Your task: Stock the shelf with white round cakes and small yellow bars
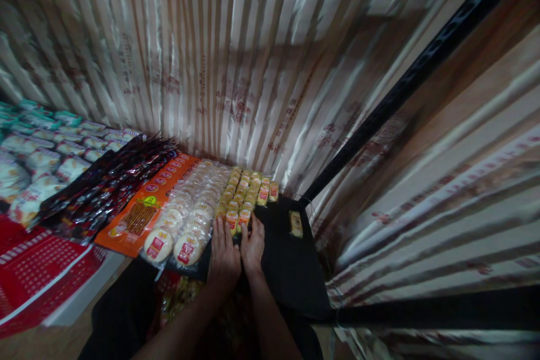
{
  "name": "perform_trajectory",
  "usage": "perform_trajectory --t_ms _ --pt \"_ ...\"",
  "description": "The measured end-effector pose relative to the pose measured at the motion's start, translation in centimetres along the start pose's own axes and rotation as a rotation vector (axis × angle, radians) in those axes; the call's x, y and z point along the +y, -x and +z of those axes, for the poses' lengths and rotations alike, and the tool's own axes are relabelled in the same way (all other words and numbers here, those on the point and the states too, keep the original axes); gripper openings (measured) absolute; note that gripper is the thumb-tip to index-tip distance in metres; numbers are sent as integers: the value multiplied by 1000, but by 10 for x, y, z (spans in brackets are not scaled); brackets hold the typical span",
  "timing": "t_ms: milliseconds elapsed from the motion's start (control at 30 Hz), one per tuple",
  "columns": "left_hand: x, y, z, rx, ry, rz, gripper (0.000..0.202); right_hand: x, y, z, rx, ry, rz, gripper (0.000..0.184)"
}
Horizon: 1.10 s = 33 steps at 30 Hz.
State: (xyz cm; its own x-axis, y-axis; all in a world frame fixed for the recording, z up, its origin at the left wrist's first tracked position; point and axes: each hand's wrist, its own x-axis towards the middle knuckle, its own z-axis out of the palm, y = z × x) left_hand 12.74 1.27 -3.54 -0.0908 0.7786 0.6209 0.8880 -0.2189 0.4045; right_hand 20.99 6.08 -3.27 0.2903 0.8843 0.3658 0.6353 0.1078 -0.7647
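Both my hands rest side by side on a black cloth [287, 259] covering a low surface. My left hand [223, 256] lies flat with fingers stretched toward the near end of rows of small yellow wrapped snacks [247, 191]. My right hand [252, 244] touches the nearest yellow packets [237, 219] with its fingertips, fingers slightly curled; whether it grips one is unclear. One lone yellow packet [296, 223] lies apart to the right on the cloth.
Left of the yellow rows lie stacked round white cakes in clear wrap [185, 219], an orange snack pack [143, 211], dark red-black packets [105, 185] and white-green bags [42, 152]. A striped satin curtain [236, 67] hangs behind. A black pole [405, 84] rises at right.
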Motion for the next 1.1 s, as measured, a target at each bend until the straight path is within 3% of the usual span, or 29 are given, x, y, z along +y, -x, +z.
perform_trajectory --t_ms 333,567,800,1100 --pt "-3 -1 8 6 39 -37 71 0 0 -1 -6 20 8 50" --pt "-2 -3 5 -18 28 -42 65 -1 0 -1 9 19 -16 48" --pt "-2 1 -4 -3 -48 77 55 -5 0 -2 -28 -14 31 51" --pt "-1 3 -1 -61 -62 26 44 -5 0 -2 -6 -21 4 51"
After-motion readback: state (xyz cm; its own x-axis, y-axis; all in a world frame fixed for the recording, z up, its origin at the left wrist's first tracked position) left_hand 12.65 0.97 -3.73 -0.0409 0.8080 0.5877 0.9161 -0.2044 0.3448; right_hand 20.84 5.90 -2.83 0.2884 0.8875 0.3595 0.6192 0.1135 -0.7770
